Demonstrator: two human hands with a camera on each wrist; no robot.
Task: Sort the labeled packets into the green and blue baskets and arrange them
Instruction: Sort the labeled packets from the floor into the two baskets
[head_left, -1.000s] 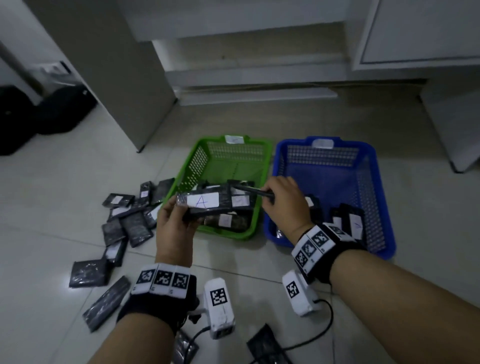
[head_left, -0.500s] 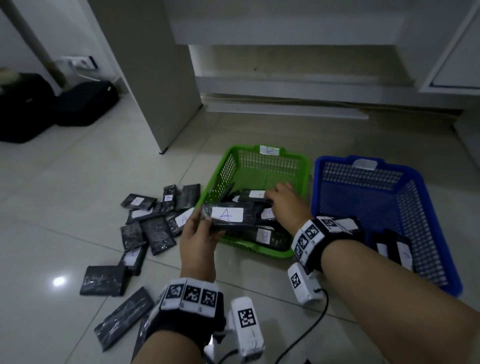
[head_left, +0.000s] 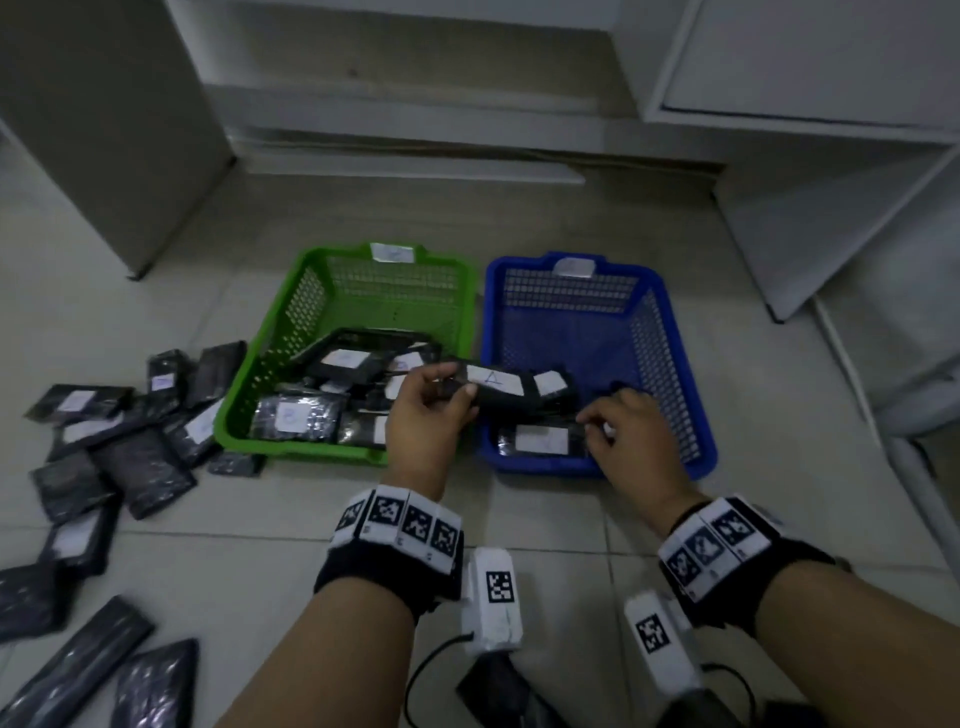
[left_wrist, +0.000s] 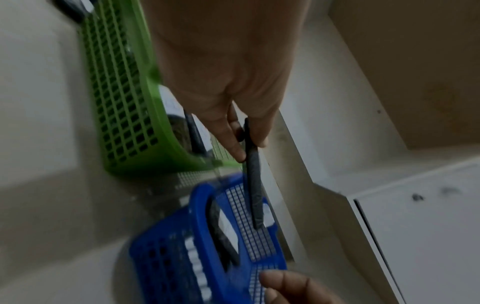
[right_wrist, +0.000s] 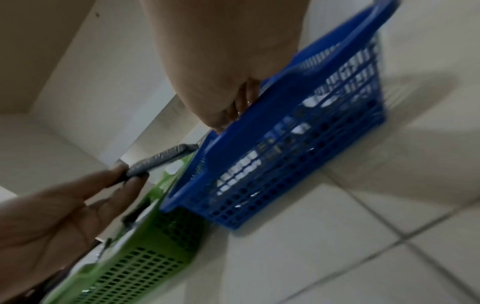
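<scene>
My left hand (head_left: 457, 387) pinches a black packet labelled "A" (head_left: 493, 382) by one end and holds it level over the left rim of the blue basket (head_left: 545, 467). The left wrist view shows that packet (left_wrist: 253, 185) edge-on between thumb and fingers (left_wrist: 237, 148). My right hand (head_left: 597, 426) is down in the near part of the blue basket, fingers bent onto the labelled packets (head_left: 540, 441) there; its grip is hidden. The green basket (head_left: 291, 449) to the left holds several packets (head_left: 296, 415).
Several loose black packets (head_left: 130, 441) lie scattered on the tiled floor left of the green basket. A grey cabinet panel (head_left: 104, 130) stands at the back left and white furniture (head_left: 831, 208) at the right. Cables and another packet (head_left: 498, 696) lie near my wrists.
My left hand has carried the "A" packet rightward from above the green basket to the blue basket's left rim. My right hand left the green basket and went into the blue one.
</scene>
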